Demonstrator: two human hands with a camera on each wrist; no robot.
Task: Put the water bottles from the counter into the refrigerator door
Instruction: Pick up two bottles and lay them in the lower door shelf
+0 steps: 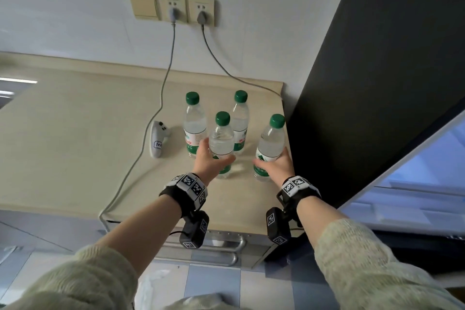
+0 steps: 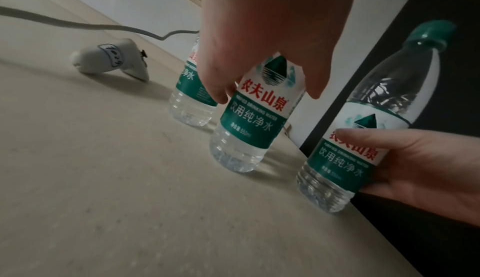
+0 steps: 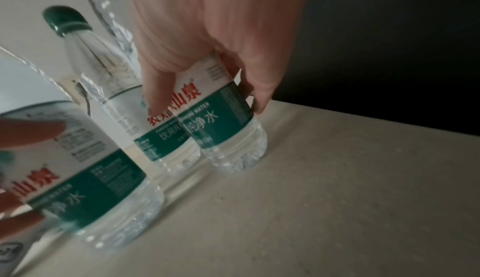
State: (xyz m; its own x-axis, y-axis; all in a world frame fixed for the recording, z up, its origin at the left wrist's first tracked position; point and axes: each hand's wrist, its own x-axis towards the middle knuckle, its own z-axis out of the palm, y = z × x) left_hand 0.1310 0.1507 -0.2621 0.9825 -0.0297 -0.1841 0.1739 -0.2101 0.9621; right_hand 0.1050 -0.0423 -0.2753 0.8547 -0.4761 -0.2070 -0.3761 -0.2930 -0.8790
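Holding two water bottles at once, I have my left hand (image 1: 208,161) with its fingers (image 2: 215,88) curled round the front middle bottle (image 1: 221,143), and my right hand (image 1: 275,165) clamped round the right bottle (image 1: 270,146), thumb on its label. Both bottles stand upright on the table (image 1: 75,133), the right one near the table's right edge. Two more bottles (image 1: 195,126) stand just behind them. A white controller (image 1: 157,142) lies to the left, beside a grey cable (image 1: 141,148). The dark refrigerator (image 1: 377,70) stands at the right, its door (image 1: 415,171) open.
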